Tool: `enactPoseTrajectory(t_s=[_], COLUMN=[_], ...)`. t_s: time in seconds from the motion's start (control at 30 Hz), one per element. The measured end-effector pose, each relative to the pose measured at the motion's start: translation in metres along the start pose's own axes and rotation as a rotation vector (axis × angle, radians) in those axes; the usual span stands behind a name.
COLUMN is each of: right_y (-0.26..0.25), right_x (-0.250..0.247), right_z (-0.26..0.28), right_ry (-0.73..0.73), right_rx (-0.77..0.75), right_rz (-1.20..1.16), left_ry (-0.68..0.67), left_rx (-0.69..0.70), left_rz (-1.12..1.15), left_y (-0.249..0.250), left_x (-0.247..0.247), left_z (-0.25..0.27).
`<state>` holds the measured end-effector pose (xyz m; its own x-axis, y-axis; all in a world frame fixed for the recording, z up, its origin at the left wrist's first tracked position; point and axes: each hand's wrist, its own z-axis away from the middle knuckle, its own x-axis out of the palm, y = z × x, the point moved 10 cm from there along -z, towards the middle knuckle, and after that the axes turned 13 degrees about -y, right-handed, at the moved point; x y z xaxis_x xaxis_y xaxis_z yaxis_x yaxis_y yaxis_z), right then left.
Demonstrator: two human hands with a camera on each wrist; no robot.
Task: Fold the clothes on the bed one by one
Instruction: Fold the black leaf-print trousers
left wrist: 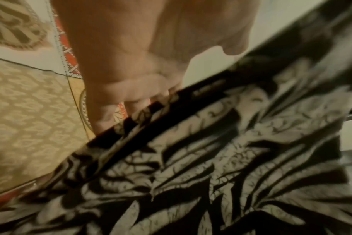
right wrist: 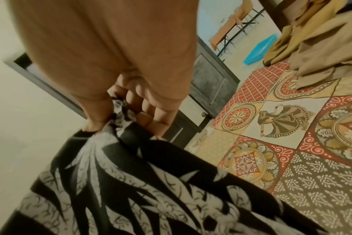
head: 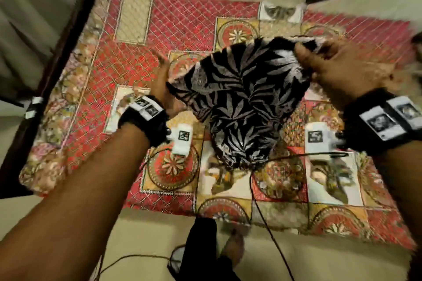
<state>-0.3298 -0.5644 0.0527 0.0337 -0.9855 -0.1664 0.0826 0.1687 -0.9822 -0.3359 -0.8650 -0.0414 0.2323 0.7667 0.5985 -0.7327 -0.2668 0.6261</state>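
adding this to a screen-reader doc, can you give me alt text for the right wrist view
The right hand grips a bunched edge of a black and white leaf-print garment, which hangs below it above a red and gold patchwork bedspread. Tan clothes are heaped at the far end.

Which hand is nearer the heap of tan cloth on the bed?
Right. The right hand grips the leaf-print garment on the side where the tan cloth lies; the left hand holds the garment's opposite edge, farther away.
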Motion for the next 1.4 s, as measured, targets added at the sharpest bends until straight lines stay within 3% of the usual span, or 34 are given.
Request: enactPoseTrajectory(t_s=[0.03, 0.07, 0.13, 0.17, 0.37, 0.67, 0.93, 1.03, 1.17, 1.27, 1.4], right_y=[0.009, 0.019, 0.035, 0.04, 0.041, 0.074, 0.122, 0.15, 0.165, 0.159, 0.146], right_x=[0.0, 0.0, -0.005, -0.009, -0.033, -0.094, -0.091, -0.077, -0.07, -0.074, -0.077], right_z=[-0.017, -0.033, -0.061, -0.073, -0.128, -0.194, -0.216, -0.198, -0.188, -0.195, -0.199], right_ry=[-0.003, -0.022, -0.032, -0.041, -0.017, 0.104, 0.03, 0.005, 0.029, 0.03, -0.032], right_rx=[0.021, 0.06, 0.109, 0.11, 0.147, 0.261, 0.328, 0.259, 0.189, 0.125, 0.097], right_rz=[0.044, 0.085, 0.103, 0.1, 0.184, 0.28, 0.548, 0.541, 0.521, 0.49, 0.49], left_ry=[-0.131, -0.154, -0.002, 0.008, 0.178, 0.276, 0.148, 0.143, 0.219, 0.205, 0.095], left_rx=[0.043, 0.045, -0.004, -0.005, 0.154, 0.405, 0.445, 0.397, 0.278, 0.238, 0.07], left_rz=[0.106, 0.099, 0.034, 0.012, -0.381, -0.803, -0.973, -1.072, -1.411, -1.678, -2.076], left_y=[-0.002, -0.004, -0.006, -0.002, 0.043, 0.179, 0.188, 0.16, 0.118, 0.118, 0.131], left_x=[0.01, 0.013, -0.03, -0.044, -0.089, -0.069, -0.058, -0.066, -0.074, -0.033, 0.012], left_z=[-0.024, -0.041, -0.08, -0.097, -0.155, -0.221, -0.262, -0.264, -0.278, -0.304, -0.357])
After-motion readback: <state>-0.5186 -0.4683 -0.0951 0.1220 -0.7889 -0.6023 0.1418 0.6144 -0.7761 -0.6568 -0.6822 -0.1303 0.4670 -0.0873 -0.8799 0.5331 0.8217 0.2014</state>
